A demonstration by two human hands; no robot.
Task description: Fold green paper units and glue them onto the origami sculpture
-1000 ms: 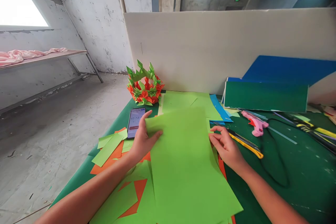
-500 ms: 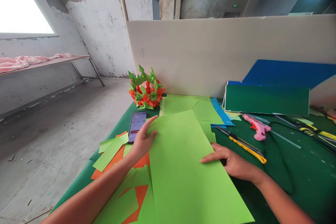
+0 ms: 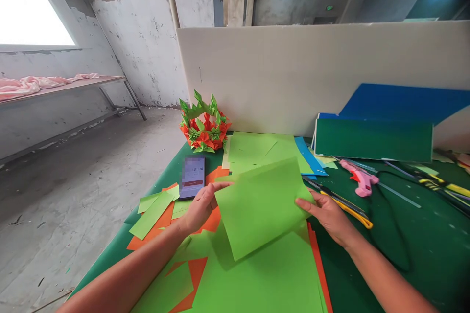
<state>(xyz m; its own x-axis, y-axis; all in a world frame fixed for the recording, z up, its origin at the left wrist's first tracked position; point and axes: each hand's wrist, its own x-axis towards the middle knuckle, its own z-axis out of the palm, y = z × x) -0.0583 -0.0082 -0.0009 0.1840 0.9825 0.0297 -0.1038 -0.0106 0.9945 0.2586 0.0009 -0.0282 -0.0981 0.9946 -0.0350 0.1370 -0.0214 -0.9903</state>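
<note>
A green paper sheet (image 3: 266, 205) is held tilted over a stack of green paper (image 3: 264, 274), its lower corner hanging toward me. My right hand (image 3: 326, 210) pinches its right edge, thumb on top and fingers behind. At the left edge, my left hand (image 3: 201, 205) grips the sheet with the index finger stretched out; part of that grip is hidden. Orange paper (image 3: 320, 269) sticks out along the right side of the stack. Left of it lie loose green paper pieces (image 3: 156, 215) and orange scraps (image 3: 198, 274).
A phone (image 3: 193, 181) showing a timer lies beyond my left hand, near a red and green folded-paper ornament (image 3: 204, 129). To the right are a yellow utility knife (image 3: 352, 212), a pink glue gun (image 3: 360, 178) with its cord, and a green board (image 3: 374, 139) against the partition.
The green sheet has swung round and lifted, uncovering the stack and its orange edge. My right hand has moved slightly up and right; my left hand has come a little lower.
</note>
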